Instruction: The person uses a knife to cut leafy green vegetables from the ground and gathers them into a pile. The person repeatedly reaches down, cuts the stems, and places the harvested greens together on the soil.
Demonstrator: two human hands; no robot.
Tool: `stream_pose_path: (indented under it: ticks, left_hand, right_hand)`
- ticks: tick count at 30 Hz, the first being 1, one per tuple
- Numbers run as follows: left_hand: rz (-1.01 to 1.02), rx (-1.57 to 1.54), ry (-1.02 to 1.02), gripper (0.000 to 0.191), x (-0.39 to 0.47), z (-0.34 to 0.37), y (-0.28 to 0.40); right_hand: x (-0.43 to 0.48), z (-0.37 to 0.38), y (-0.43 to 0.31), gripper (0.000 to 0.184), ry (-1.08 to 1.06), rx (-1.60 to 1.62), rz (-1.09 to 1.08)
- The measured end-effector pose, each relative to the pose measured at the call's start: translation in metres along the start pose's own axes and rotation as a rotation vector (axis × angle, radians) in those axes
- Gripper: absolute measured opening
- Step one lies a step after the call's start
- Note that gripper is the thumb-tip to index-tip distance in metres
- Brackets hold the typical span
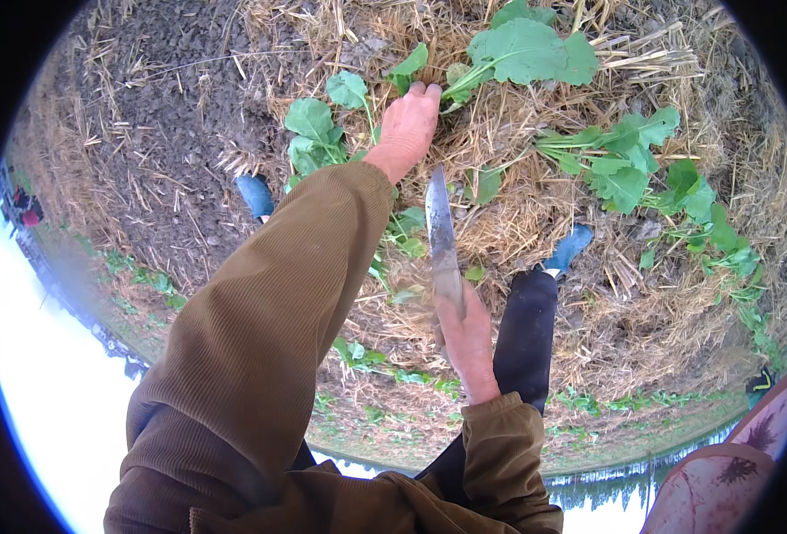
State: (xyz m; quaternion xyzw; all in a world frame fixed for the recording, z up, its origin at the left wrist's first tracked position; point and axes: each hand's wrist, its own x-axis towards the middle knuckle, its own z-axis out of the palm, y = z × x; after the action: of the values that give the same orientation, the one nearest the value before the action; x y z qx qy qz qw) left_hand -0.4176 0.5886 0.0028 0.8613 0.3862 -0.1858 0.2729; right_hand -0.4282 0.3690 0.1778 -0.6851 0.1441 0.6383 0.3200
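My left hand [408,130] reaches down to the straw-covered soil, its fingertips among the stems of low leafy green plants. Its fingers are partly hidden, so their grip cannot be made out. Just right of the fingertips is the base of a large broad-leaved plant [523,53]; a smaller leafy plant [313,130] grows to the left. Nearer to me, my right hand [467,330] grips a knife [441,220] by its handle. The knife's broad blade is smeared with dirt and points away from me, its tip below my left wrist.
Leafy green plants [623,160] lie on the straw [593,320] at the right, trailing toward me in a line. Bare dark soil [160,113] stretches along the left. My blue shoes [570,247] straddle the planted strip. Another person's patterned clothing [713,487] shows at the lower right.
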Motion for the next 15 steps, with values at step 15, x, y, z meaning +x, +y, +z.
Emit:
stream_pose_path:
  ticks: [15]
  left_hand:
    - [0.101, 0.222, -0.229, 0.029, -0.080, -0.020, 0.012]
  right_hand:
    - [0.010, -0.023, -0.037, 0.021, 0.098, 0.220, -0.077]
